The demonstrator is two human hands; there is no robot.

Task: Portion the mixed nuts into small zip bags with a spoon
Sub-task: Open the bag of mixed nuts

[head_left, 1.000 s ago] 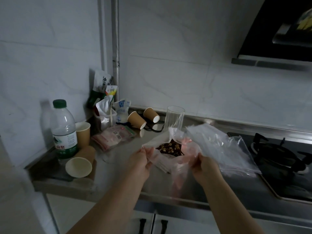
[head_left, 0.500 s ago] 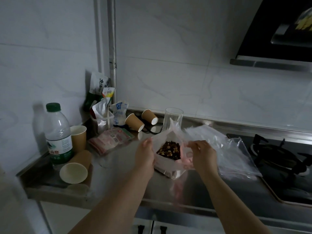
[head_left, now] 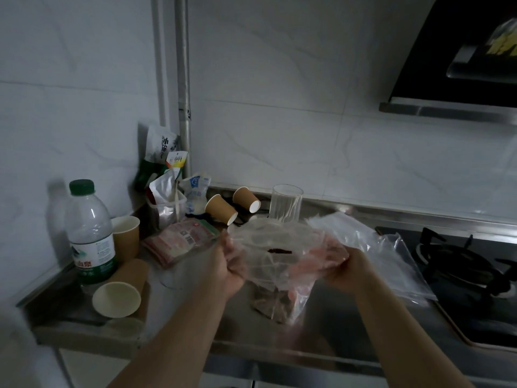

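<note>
A clear plastic zip bag [head_left: 272, 256] with dark mixed nuts [head_left: 270, 301] hangs above the steel counter, held between both hands. My left hand [head_left: 228, 264] grips its left edge and my right hand [head_left: 340, 264] grips its right edge. The bag's mouth is pulled narrow, showing a dark slit of nuts, and most nuts sag at the bottom. A pile of empty clear bags [head_left: 372, 247] lies just right of it. No spoon is visible.
A water bottle [head_left: 91, 236], several paper cups [head_left: 117, 295], snack packets [head_left: 179, 242] and a plastic tub [head_left: 167, 208] crowd the counter's left. A glass [head_left: 286, 203] stands behind the bag. A gas hob [head_left: 470, 275] lies at the right. The counter edge [head_left: 279, 351] runs below my arms.
The bag's mouth, wide open before with the nuts showing, has been drawn nearly closed, and both hands have lifted the bag so the nuts hang low.
</note>
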